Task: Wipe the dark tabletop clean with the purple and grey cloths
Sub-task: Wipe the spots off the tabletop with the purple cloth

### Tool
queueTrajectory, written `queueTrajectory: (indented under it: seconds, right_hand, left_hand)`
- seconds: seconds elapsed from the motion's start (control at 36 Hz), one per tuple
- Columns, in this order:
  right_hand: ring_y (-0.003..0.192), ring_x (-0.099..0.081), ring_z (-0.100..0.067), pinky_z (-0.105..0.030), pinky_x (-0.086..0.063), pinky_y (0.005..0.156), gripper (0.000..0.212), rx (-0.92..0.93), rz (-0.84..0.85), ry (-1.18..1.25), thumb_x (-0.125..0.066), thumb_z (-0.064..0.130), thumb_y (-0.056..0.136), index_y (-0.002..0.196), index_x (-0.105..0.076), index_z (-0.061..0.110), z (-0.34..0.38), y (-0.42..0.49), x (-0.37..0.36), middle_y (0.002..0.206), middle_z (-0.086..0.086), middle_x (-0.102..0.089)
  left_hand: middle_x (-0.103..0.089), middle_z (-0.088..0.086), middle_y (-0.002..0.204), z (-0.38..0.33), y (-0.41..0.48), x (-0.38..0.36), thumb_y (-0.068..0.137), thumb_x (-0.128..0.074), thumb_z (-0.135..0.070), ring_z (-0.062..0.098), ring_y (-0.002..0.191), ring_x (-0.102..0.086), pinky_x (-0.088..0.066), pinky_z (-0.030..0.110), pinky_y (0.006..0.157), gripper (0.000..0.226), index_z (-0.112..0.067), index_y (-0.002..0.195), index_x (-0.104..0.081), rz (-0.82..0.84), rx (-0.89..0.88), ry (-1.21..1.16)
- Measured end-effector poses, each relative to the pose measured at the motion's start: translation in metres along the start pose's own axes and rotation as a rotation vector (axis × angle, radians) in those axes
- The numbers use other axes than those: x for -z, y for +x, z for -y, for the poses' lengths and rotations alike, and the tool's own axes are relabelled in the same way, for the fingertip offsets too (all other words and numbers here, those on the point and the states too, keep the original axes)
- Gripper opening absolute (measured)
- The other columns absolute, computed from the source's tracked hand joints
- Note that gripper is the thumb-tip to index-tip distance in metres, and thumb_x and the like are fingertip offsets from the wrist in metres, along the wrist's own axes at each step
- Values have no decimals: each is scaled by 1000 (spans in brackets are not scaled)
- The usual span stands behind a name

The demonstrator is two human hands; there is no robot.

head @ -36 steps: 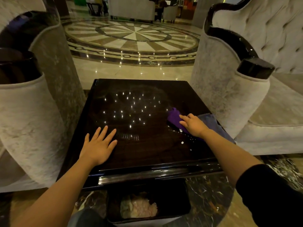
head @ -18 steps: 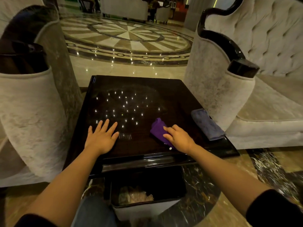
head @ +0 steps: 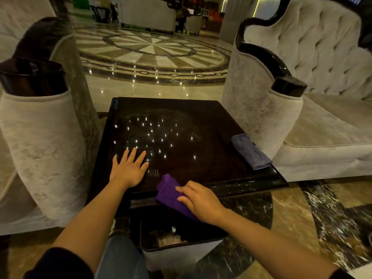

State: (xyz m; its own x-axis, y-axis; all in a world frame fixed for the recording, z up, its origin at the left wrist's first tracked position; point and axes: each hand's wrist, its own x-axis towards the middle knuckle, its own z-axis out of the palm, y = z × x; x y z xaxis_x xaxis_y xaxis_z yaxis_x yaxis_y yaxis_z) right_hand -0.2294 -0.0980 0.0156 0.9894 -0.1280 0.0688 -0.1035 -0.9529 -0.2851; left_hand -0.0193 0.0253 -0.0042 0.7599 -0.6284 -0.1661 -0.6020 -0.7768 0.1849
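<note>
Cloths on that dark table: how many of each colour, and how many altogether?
Purple cloth: 1, under the right hand at the table's near edge.
Grey cloth: 1, lying untouched by the right edge.
Total: 2 cloths.

Tabletop (head: pixel 201 137) glossy dark wood; purple cloth (head: pixel 169 194), grey cloth (head: pixel 249 152) soft, matt.

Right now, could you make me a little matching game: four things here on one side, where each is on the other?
Things:
1. purple cloth
2. grey cloth
3. left hand
4. bin

Places:
A. on the floor under the table's near edge
B. flat on the tabletop, holding nothing
C. draped over the near edge, under the right hand
D. near the right edge

Pairs: 1-C, 2-D, 3-B, 4-A
</note>
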Motion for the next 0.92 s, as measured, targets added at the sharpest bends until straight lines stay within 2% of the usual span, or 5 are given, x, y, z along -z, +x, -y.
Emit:
queueTrajectory:
  seconds: [0.33, 0.44, 0.56, 0.64, 0.92]
  right_hand:
    - [105, -54, -21, -29, -41, 90, 39, 46, -122, 92, -44, 26, 93, 130, -45, 13, -8, 6, 51, 115, -10, -55]
    - [102, -54, -18, -31, -45, 87, 40, 25, -78, 102, -40, 31, 94, 133, -40, 21, -15, 12, 72, 121, -3, -48]
    - [102, -53, -16, -32, -46, 89, 40, 36, -39, 127, -39, 33, 94, 134, -39, 25, -17, 19, 85, 120, 1, -47]
    - [105, -53, -16, -33, -45, 92, 39, 43, -9, 165, -42, 33, 93, 131, -42, 26, -19, 26, 90, 119, 3, -49]
    - [82, -49, 5, -14, -38, 67, 31, -7, -12, 340, -67, 31, 78, 87, -39, 38, -34, 51, 103, 88, 21, -47]
  left_hand:
    - [5, 1, 158, -1, 3, -1, 95, -17, -50, 24, 145, 7, 1, 51, 115, 55, -35, 145, -3, 55, 18, -4]
    - [-19, 6, 155, -11, 6, 21, 95, -25, -47, 27, 143, -14, -7, 56, 113, 51, -29, 142, -27, 78, 47, -21]
    - [-53, 6, 135, -35, 0, 48, 95, -34, -42, 25, 125, -46, -28, 45, 109, 42, -22, 126, -53, -14, -34, -446]
    - [-64, 4, 112, -56, -12, 71, 93, -37, -45, 18, 103, -59, -40, 40, 100, 35, -24, 106, -62, 214, -148, -947]
    - [-61, -5, 96, -81, -14, 93, 88, -57, -18, 10, 89, -61, -48, 20, 65, 13, -29, 94, -60, 203, -348, -883]
